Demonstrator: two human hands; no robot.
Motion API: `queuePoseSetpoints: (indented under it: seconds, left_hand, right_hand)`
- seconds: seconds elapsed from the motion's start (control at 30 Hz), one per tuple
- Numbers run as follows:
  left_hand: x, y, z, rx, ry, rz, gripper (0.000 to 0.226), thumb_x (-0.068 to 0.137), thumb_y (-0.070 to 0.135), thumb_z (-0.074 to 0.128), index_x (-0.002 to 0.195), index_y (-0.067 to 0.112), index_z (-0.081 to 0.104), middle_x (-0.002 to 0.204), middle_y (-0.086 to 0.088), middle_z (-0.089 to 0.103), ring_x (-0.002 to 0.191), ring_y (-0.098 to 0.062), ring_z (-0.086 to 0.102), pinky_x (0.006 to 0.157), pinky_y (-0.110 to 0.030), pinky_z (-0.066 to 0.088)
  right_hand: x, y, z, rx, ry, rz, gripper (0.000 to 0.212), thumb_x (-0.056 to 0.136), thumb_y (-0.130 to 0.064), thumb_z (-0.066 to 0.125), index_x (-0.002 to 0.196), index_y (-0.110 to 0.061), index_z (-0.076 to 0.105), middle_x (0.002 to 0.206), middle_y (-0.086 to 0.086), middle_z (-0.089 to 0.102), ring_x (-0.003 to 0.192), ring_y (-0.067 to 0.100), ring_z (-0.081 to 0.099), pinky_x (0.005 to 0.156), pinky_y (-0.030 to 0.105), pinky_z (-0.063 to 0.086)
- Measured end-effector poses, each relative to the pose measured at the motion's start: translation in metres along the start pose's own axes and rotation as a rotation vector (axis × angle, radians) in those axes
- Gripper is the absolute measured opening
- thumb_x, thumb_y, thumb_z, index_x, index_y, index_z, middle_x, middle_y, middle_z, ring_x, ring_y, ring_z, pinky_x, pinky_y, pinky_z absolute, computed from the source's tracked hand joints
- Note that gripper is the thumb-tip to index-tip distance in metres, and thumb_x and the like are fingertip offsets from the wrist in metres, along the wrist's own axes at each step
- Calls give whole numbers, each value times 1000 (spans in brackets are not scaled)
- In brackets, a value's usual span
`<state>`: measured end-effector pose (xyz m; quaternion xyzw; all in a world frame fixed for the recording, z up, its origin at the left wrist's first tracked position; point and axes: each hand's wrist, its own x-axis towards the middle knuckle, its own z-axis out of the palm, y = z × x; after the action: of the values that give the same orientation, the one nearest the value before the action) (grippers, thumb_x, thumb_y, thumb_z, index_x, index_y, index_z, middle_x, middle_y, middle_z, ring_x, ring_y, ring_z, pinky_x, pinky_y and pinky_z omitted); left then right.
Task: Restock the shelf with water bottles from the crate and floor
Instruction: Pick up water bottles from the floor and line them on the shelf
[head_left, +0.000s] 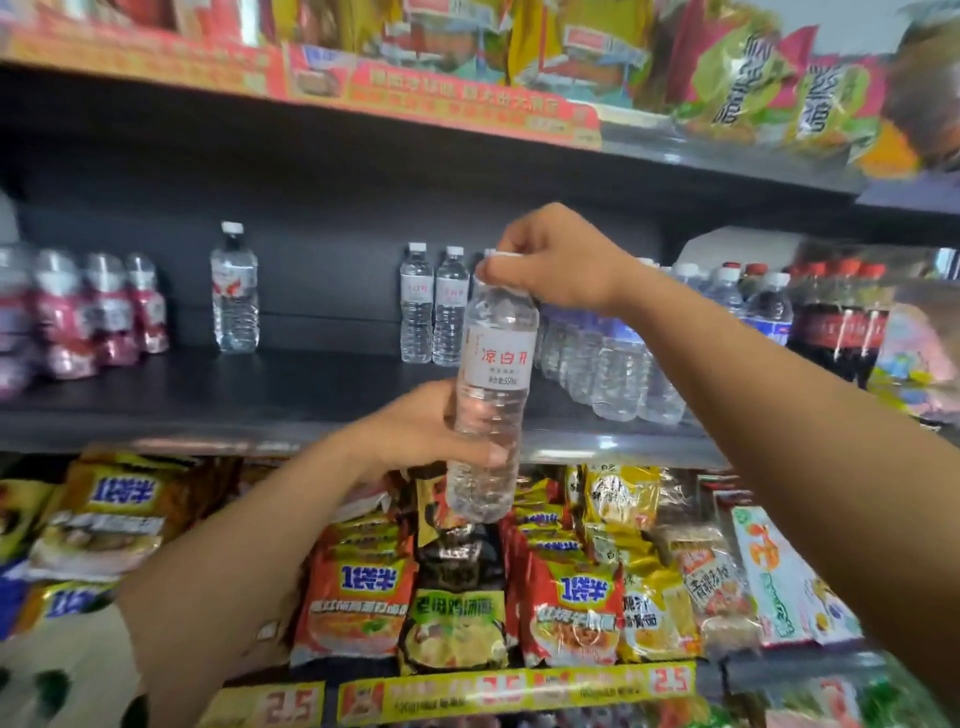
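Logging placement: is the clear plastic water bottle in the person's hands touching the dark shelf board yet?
Apart. The head view shows the clear plastic water bottle held in front of the dark shelf board, its base hanging below the shelf edge, over the noodle packets.

bare shelf (322, 384) between lone bottle (234, 296) and bottle pair (434, 306); right side crowded

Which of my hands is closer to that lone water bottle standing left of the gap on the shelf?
Left. Your left hand grips the lower body of the held bottle, right of and below the lone bottle. Your right hand pinches its cap, farther right.
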<state>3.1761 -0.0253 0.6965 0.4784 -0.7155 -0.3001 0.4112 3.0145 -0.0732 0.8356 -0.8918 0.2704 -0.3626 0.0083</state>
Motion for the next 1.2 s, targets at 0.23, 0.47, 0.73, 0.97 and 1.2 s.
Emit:
queuePoseSetpoints:
  seconds: [0.23, 0.47, 0.73, 0.97, 1.2]
  left_hand:
    - [68, 13, -42, 68, 101, -46, 42, 77, 8, 78, 114, 19, 64, 107, 5, 73, 101, -8, 67, 88, -23, 51]
    - [129, -22, -74, 47, 208, -127, 38, 78, 12, 78, 112, 20, 64, 107, 3, 73, 101, -11, 67, 89, -29, 51]
    - [186, -81, -95, 98, 247, -201, 18, 79, 15, 78, 92, 22, 67, 100, 1, 72, 100, -16, 68, 93, -37, 54]
    - [221, -108, -111, 150, 302, -185, 24, 79, 16, 78, 97, 27, 68, 105, 2, 71, 103, -16, 66, 98, -39, 50]
    - [253, -126, -121, 207, 345, -208, 19, 79, 16, 78, 93, 25, 68, 108, -2, 71, 105, -19, 65, 100, -43, 49]
  right_hand:
    - [84, 39, -5, -26, 8, -86, 36, 79, -33, 66, 78, 3, 64, 66, 5, 56, 61, 13, 49, 56, 25, 41]
    - [151, 82, 25, -135, -33, -50, 34, 81, -35, 58, 73, -2, 63, 66, 7, 57, 66, 20, 53, 60, 30, 41]
    - [207, 134, 85, -208, -125, 41, 28, 86, -35, 58, 69, -12, 55, 64, 1, 49, 71, 23, 52, 60, 26, 33]
    - [237, 158, 107, -183, -131, 38, 35, 89, -44, 61, 106, -13, 62, 101, 4, 58, 89, 20, 54, 74, 28, 38]
    - [257, 173, 119, -255, -133, 36, 36, 86, -47, 64, 109, -19, 64, 111, 6, 60, 102, 26, 59, 93, 43, 48]
